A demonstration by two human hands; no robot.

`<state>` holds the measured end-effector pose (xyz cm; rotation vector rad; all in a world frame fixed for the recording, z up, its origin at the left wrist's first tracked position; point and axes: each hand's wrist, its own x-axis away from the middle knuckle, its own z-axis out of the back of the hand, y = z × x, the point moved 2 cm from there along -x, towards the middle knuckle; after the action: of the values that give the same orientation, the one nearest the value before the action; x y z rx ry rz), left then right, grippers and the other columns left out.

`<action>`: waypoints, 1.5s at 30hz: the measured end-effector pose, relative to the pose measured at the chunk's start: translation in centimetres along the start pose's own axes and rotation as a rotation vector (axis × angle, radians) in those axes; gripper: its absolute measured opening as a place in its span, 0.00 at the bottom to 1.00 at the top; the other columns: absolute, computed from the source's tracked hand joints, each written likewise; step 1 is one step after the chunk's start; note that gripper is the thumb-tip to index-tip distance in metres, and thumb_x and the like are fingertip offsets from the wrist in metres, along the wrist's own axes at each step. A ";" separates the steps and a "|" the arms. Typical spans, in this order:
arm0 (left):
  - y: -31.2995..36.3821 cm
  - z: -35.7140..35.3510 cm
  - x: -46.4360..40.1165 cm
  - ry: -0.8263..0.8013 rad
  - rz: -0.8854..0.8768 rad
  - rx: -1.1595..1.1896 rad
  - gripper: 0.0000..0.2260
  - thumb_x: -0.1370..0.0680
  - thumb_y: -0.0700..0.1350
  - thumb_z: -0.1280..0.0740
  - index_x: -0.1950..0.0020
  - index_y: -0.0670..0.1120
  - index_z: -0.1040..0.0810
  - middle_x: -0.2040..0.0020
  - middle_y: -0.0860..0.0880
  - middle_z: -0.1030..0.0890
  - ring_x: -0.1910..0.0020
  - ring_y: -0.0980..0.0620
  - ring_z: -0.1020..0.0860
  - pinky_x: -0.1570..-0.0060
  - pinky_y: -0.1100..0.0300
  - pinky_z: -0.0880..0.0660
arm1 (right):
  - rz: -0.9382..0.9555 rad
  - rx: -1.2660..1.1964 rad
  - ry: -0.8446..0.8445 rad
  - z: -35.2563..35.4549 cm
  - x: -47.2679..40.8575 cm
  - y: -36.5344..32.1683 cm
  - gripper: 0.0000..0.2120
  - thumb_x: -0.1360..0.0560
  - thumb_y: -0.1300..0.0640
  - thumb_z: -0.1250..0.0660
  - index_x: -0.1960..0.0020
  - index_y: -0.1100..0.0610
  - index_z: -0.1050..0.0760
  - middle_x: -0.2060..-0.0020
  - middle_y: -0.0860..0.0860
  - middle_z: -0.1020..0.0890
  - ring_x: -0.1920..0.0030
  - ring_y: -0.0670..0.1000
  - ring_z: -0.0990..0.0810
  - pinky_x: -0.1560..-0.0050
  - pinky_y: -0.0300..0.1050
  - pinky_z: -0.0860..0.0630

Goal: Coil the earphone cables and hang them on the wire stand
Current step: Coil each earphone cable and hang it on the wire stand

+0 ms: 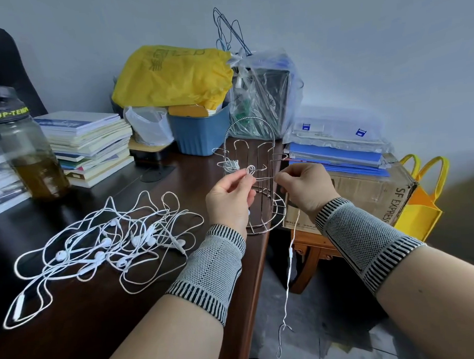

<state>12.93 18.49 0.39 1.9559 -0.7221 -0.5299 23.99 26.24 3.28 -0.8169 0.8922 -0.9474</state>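
A chrome wire stand (259, 162) rises at the dark desk's right edge, and one coiled white earphone (231, 164) hangs on its left hook. My left hand (230, 198) pinches a white earphone cable (289, 264) just in front of the stand. My right hand (305, 187) pinches the same cable a little to the right. A short stretch runs between my hands, and the long tail hangs from my right hand down past the desk edge. A tangle of several white earphones (105, 244) lies on the desk to the left.
Behind the stand sit a blue bin (201, 134) under a yellow bag (171, 76) and a clear plastic bag. Stacked books (90, 147) and a water bottle (25, 150) stand at left. A cardboard box (366, 192) with folders sits right of the desk.
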 end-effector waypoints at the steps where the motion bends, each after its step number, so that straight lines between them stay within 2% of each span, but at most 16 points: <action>1: 0.0 0.0 0.0 0.007 -0.008 -0.013 0.07 0.25 0.36 0.29 0.56 0.48 0.17 0.65 0.51 0.18 0.73 0.62 0.25 0.66 0.67 0.23 | 0.008 -0.001 0.009 0.0 -0.1 -0.1 0.10 0.28 0.59 0.32 0.68 0.54 0.22 0.81 0.43 0.26 0.75 0.45 0.29 0.65 0.42 0.30; 3: 0.0 0.1 -0.1 0.026 -0.030 -0.059 0.06 0.26 0.37 0.28 0.57 0.49 0.17 0.66 0.51 0.19 0.73 0.61 0.26 0.69 0.67 0.25 | 0.039 0.015 0.050 0.2 -0.1 -0.5 0.09 0.28 0.58 0.31 0.67 0.54 0.22 0.79 0.43 0.25 0.74 0.45 0.28 0.66 0.41 0.29; 7: -0.2 0.4 -0.2 0.051 -0.047 -0.117 0.06 0.26 0.39 0.27 0.56 0.51 0.15 0.68 0.53 0.21 0.73 0.59 0.29 0.73 0.65 0.30 | 0.076 -0.017 0.119 0.7 -0.3 -0.8 0.10 0.28 0.55 0.29 0.67 0.54 0.24 0.74 0.47 0.24 0.70 0.48 0.26 0.62 0.47 0.24; 10: -0.2 0.3 -0.2 0.037 -0.021 -0.098 0.06 0.25 0.40 0.28 0.52 0.51 0.16 0.67 0.53 0.18 0.73 0.58 0.30 0.73 0.65 0.30 | 0.108 0.032 0.156 0.9 -0.5 -0.9 0.10 0.27 0.54 0.30 0.67 0.53 0.24 0.73 0.46 0.23 0.70 0.47 0.25 0.62 0.44 0.25; 13: -0.3 -0.2 -0.1 -0.011 0.031 -0.087 0.06 0.22 0.42 0.31 0.47 0.50 0.18 0.67 0.52 0.17 0.75 0.58 0.31 0.77 0.66 0.34 | 0.155 0.154 0.192 1.1 -0.8 -1.6 0.11 0.26 0.53 0.31 0.67 0.51 0.26 0.73 0.43 0.25 0.70 0.43 0.27 0.61 0.41 0.27; 17: -0.7 -0.3 -0.3 -0.023 0.028 -0.139 0.07 0.22 0.43 0.31 0.52 0.55 0.18 0.65 0.50 0.16 0.74 0.57 0.30 0.76 0.65 0.33 | 0.223 0.299 0.176 1.1 -1.1 -3.3 0.08 0.26 0.53 0.31 0.64 0.53 0.24 0.72 0.44 0.25 0.70 0.43 0.27 0.65 0.38 0.31; 21: -0.7 -0.4 -0.5 0.008 0.023 -0.112 0.06 0.23 0.40 0.30 0.54 0.52 0.18 0.64 0.49 0.16 0.74 0.59 0.26 0.74 0.68 0.31 | 0.198 0.563 0.088 0.8 -2.5 -5.3 0.10 0.27 0.52 0.32 0.63 0.57 0.23 0.72 0.50 0.25 0.65 0.51 0.24 0.66 0.38 0.33; 26: -0.7 -0.6 -0.5 0.022 0.028 -0.097 0.03 0.22 0.40 0.31 0.53 0.46 0.18 0.65 0.49 0.17 0.74 0.61 0.23 0.73 0.70 0.29 | 0.137 0.736 -0.086 -0.8 -3.7 -7.9 0.10 0.27 0.52 0.32 0.59 0.60 0.23 0.71 0.51 0.25 0.68 0.50 0.26 0.74 0.38 0.34; 28: -0.7 -0.7 -0.4 0.025 0.021 -0.106 0.02 0.22 0.40 0.30 0.52 0.45 0.18 0.65 0.50 0.17 0.75 0.62 0.23 0.74 0.70 0.29 | 0.135 0.768 -0.219 -1.3 -3.5 -9.0 0.10 0.25 0.54 0.34 0.59 0.60 0.23 0.69 0.51 0.23 0.67 0.49 0.24 0.72 0.39 0.28; 30: -0.7 -0.7 -0.4 0.027 0.014 -0.111 0.02 0.23 0.41 0.30 0.54 0.46 0.18 0.65 0.51 0.17 0.75 0.62 0.23 0.74 0.70 0.29 | 0.168 0.867 -0.342 -2.0 -2.9 -10.1 0.12 0.22 0.56 0.39 0.58 0.61 0.22 0.67 0.52 0.22 0.63 0.51 0.23 0.63 0.42 0.24; 32: -0.7 -0.6 -0.5 0.029 0.009 -0.106 0.02 0.23 0.41 0.30 0.55 0.46 0.18 0.66 0.51 0.17 0.74 0.62 0.23 0.74 0.70 0.29 | 0.255 1.025 -0.396 -2.7 -2.2 -10.8 0.13 0.21 0.56 0.42 0.58 0.61 0.24 0.67 0.52 0.25 0.61 0.51 0.24 0.60 0.43 0.25; 34: -0.6 -0.7 -0.5 0.034 0.014 -0.112 0.03 0.23 0.40 0.30 0.54 0.42 0.17 0.67 0.51 0.17 0.75 0.61 0.23 0.75 0.69 0.30 | 0.336 1.161 -0.412 -3.4 -1.9 -11.1 0.12 0.21 0.57 0.43 0.60 0.59 0.26 0.66 0.51 0.26 0.63 0.50 0.26 0.62 0.43 0.27; 38: -0.5 -0.6 -0.4 0.023 0.024 -0.138 0.09 0.24 0.37 0.30 0.64 0.45 0.18 0.75 0.54 0.22 0.76 0.61 0.25 0.77 0.68 0.32 | 0.433 1.318 -0.400 -4.5 -1.0 -11.4 0.11 0.23 0.60 0.39 0.64 0.59 0.33 0.67 0.51 0.28 0.65 0.50 0.27 0.62 0.46 0.28; 40: -0.4 -0.5 -0.4 0.016 0.022 -0.126 0.16 0.25 0.32 0.33 0.71 0.45 0.23 0.80 0.54 0.27 0.81 0.60 0.29 0.79 0.68 0.36 | 0.507 1.323 -0.348 -4.4 0.3 -11.6 0.05 0.23 0.60 0.40 0.57 0.58 0.28 0.64 0.51 0.25 0.60 0.54 0.25 0.60 0.48 0.28; 43: -0.7 -0.3 -0.4 0.008 0.046 -0.127 0.23 0.27 0.26 0.41 0.77 0.47 0.32 0.83 0.54 0.34 0.83 0.59 0.38 0.80 0.68 0.42 | 0.601 1.367 -0.307 -4.1 2.4 -11.3 0.11 0.22 0.60 0.43 0.47 0.59 0.22 0.51 0.56 0.20 0.58 0.56 0.27 0.59 0.48 0.31; 45: -0.8 -0.2 -0.6 -0.025 0.036 -0.118 0.25 0.27 0.25 0.41 0.81 0.45 0.30 0.83 0.56 0.34 0.80 0.57 0.39 0.77 0.65 0.42 | 0.631 1.379 -0.293 -4.0 3.3 -10.5 0.13 0.21 0.60 0.45 0.44 0.60 0.23 0.48 0.57 0.23 0.55 0.58 0.24 0.60 0.48 0.33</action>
<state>12.84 19.32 -0.22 1.8269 -0.7242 -0.5638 18.08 18.72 10.07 0.4966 0.0667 -0.6251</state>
